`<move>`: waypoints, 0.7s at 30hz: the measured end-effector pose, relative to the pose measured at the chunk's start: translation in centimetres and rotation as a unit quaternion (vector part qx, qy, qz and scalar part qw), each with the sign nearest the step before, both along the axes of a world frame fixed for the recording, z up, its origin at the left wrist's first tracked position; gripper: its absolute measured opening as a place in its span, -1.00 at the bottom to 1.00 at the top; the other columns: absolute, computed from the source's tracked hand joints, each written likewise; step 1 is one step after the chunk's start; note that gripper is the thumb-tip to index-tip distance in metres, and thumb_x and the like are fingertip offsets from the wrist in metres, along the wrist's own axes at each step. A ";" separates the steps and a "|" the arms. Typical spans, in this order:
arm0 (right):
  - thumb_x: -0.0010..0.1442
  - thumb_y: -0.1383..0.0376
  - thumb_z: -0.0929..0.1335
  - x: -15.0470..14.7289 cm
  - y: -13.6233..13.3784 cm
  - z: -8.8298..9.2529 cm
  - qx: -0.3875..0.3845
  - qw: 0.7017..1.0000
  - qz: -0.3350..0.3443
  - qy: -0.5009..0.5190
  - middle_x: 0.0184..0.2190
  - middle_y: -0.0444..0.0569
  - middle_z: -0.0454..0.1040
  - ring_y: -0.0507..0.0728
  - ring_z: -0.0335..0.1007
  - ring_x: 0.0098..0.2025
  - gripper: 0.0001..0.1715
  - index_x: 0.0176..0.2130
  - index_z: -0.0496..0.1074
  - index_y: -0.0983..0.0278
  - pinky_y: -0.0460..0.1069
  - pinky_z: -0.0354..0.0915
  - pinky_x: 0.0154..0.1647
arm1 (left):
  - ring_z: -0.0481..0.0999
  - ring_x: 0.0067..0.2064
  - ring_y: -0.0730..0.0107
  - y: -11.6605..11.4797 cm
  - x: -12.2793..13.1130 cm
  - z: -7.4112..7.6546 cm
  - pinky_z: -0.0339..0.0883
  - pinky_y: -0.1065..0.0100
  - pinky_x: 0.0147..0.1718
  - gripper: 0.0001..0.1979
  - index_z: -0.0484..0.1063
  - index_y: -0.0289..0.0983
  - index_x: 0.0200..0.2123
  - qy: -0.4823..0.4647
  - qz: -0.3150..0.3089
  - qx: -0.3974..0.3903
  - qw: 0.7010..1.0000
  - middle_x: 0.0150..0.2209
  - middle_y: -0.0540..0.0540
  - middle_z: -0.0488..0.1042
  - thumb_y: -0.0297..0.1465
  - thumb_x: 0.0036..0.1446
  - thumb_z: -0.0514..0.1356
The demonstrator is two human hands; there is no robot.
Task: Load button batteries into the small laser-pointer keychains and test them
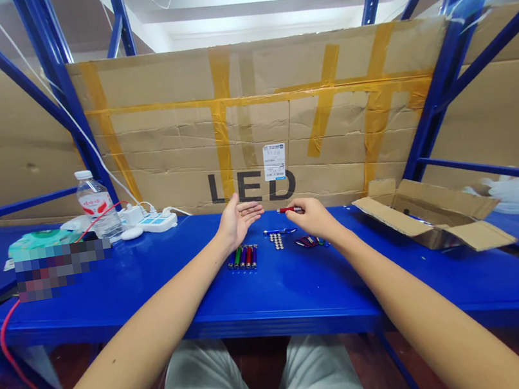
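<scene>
My left hand (238,219) is open, its fingers stretched out to the right and the palm turned partly up. Nothing lies in it. Between the fingertips of my right hand (310,216) is a slim red metal tube (286,210), like a small penlight, its free end pointing at my left hand. Below my left hand, a row of several coloured tubes (244,258) with silvery ends lies side by side. Small silver discs (276,241), like button cells, sit in rows between my hands. A blue tube (277,232) lies just behind them. Several coloured metal pieces (310,241) are piled beneath my right wrist.
An open cardboard box (430,211) stands on the blue table (284,295) at the right. To the left are a water bottle (97,206), a power strip (159,221) and a green packet (42,242). A large cardboard sheet (174,148) closes off the back.
</scene>
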State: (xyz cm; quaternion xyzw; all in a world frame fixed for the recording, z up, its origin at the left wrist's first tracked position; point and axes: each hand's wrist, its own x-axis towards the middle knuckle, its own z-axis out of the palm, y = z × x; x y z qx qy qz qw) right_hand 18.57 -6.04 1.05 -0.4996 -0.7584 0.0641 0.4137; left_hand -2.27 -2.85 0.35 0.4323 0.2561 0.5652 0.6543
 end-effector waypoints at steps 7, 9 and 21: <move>0.13 0.26 0.28 0.1 0.0 0.1 0.019 1.000 0.005 0.005 -0.40 0.00 0.57 0.10 0.40 -0.39 -0.70 -0.29 0.56 0.34 -0.04 0.23 -0.31 | 0.56 -0.10 0.11 0.1 0.0 -0.1 0.37 0.16 0.01 -0.40 0.49 -0.47 -0.18 0.002 -0.003 0.003 1.000 -0.22 -0.40 0.56 -0.04 0.28 -0.08; 0.13 0.25 0.28 0.1 0.0 0.1 0.023 1.000 0.002 0.007 -0.41 0.00 0.57 0.10 0.40 -0.39 -0.70 -0.29 0.56 0.34 -0.03 0.23 -0.30 | 0.57 -0.10 0.11 0.0 0.0 -0.1 0.37 0.16 0.02 -0.39 0.49 -0.48 -0.19 0.001 -0.003 0.002 1.000 -0.23 -0.40 0.56 -0.04 0.28 -0.08; 0.13 0.26 0.28 0.1 -0.1 0.2 0.027 1.000 0.010 0.005 -0.43 -0.01 0.57 0.10 0.40 -0.40 -0.71 -0.31 0.57 0.33 -0.04 0.24 -0.31 | 0.57 -0.12 0.12 0.0 0.0 -0.1 0.37 0.19 0.02 -0.39 0.50 -0.48 -0.23 0.004 -0.003 0.002 1.000 -0.23 -0.41 0.56 -0.03 0.27 -0.07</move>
